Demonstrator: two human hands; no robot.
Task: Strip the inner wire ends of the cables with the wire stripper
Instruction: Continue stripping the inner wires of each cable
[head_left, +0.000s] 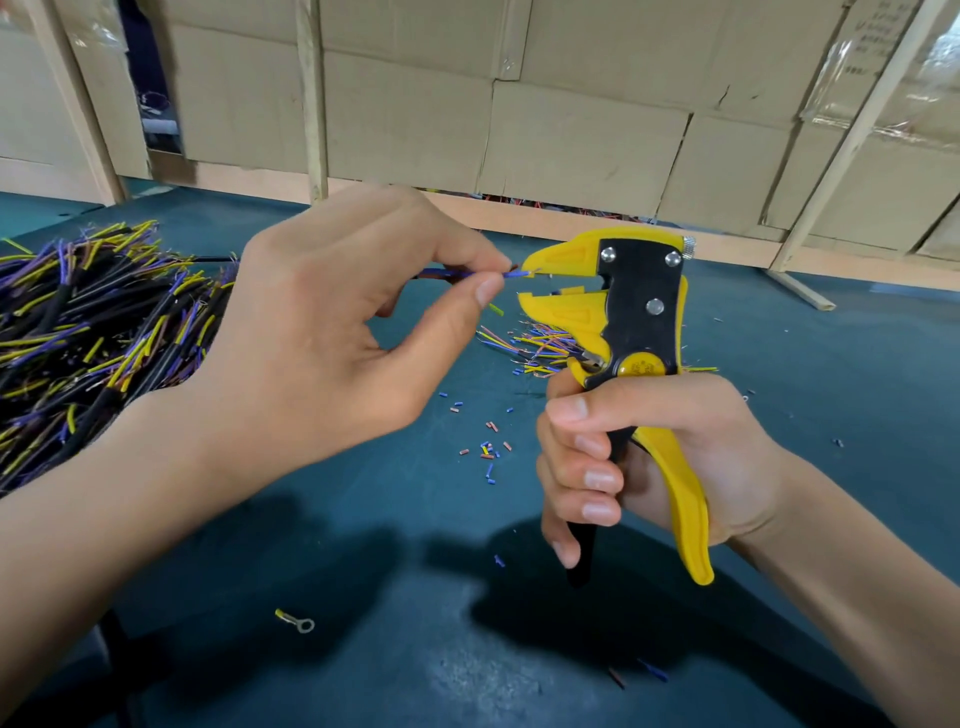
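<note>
- Ring terminal (297, 622) seen lying nearest on green table (363, 597).
- Wire stripper (631, 332) gripped upright by rt hand (660, 457), fingers wrapped round handles.
- Blue wire (467, 274) pinched by lt hand (332, 332), thumb & forefinger; tip at the open yellow jaws.
- Cable pile (88, 332) at far left.

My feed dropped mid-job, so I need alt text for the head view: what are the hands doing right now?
The left hand pinches a blue inner wire, feeding its tip into the open yellow jaws of the wire stripper, which the right hand grips by its handles. A heap of black cables lies at left on the blue table, with insulation scraps between the hands.
</note>
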